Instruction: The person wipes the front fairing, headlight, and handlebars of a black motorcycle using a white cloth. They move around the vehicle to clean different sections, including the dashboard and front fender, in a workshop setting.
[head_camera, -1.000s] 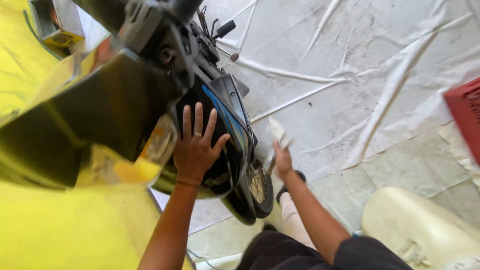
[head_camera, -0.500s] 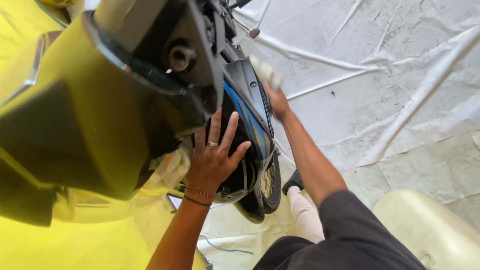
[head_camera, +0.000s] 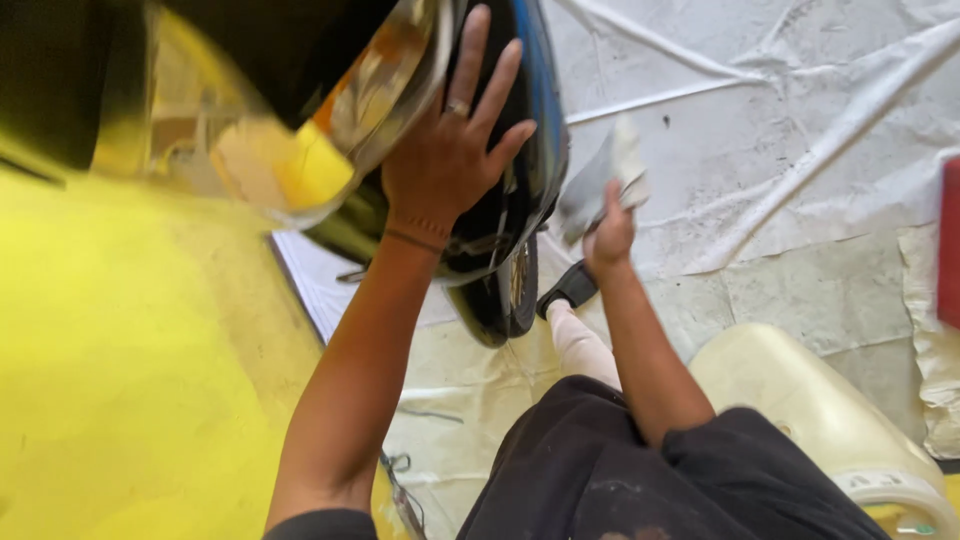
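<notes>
View: head camera, looking steeply down past the person's own arms to the floor.
Work in hand: wiping the glossy black curved body panel of a scooter (head_camera: 525, 150), which has a thin blue stripe along its edge.
Where the panel is: upper middle of the view, above the small black front wheel (head_camera: 505, 300) and beside a yellow painted surface (head_camera: 120, 400) that fills the left.
How far along: hard to judge. The black panel shines and mirrors its surroundings with no smears I can make out, so it looks largely wiped. What is left I cannot tell.
Left hand (head_camera: 450, 150): open wide, fingers spread and pointing up, palm pressed flat on the black panel. A ring on one finger, a thin band at the wrist. Arm nearly straight, reaching up and forward.
Right hand (head_camera: 610, 235): closed around a crumpled grey-white cloth (head_camera: 600, 180), held just off the panel's right edge, not clearly touching it. Elbow bent, forearm rising from the dark-clothed lap.
Floor: wrinkled white plastic sheeting (head_camera: 780, 130) over pale tiles.
Nearby: a cream plastic jerrycan (head_camera: 800, 400) lying at lower right, and one dark shoe (head_camera: 568, 288) by the wheel.
</notes>
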